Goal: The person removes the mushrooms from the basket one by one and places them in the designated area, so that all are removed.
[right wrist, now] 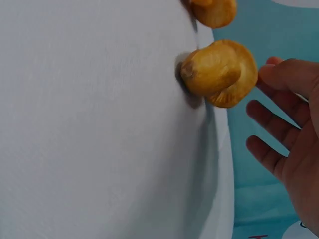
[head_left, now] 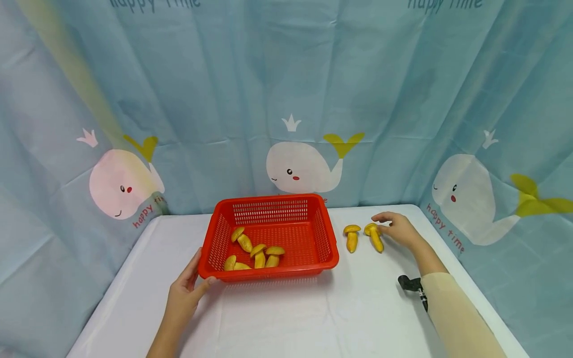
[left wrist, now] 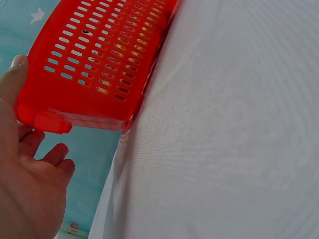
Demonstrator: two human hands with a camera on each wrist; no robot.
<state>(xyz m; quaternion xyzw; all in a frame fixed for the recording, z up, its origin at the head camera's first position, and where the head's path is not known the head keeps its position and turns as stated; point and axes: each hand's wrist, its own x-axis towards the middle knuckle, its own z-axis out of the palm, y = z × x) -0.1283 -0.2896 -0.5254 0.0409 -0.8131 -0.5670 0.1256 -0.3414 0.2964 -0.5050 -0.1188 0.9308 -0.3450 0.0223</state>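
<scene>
Head view shows me a red basket [head_left: 273, 274] standing left of the middle of the white counter [head_left: 277, 318], four yellow mushrooms [head_left: 259, 257] lying in its left and near part. The person's left hand [head_left: 184, 293] grips the basket's near left corner, thumb on the near rim and fingers along the left side. To the right, two more mushrooms lie side by side on the counter, caps toward the far edge. Over at the right mushroom [head_left: 376, 241], the right hand [head_left: 399, 229] has its fingers loosely spread, a fingertip at the cap's edge; I cannot tell whether it touches. The left mushroom [head_left: 352, 242] lies just beside, between it and the basket. Nearer, a black object [head_left: 408, 283] sits partly behind the pale sleeve [head_left: 456, 308].
</scene>
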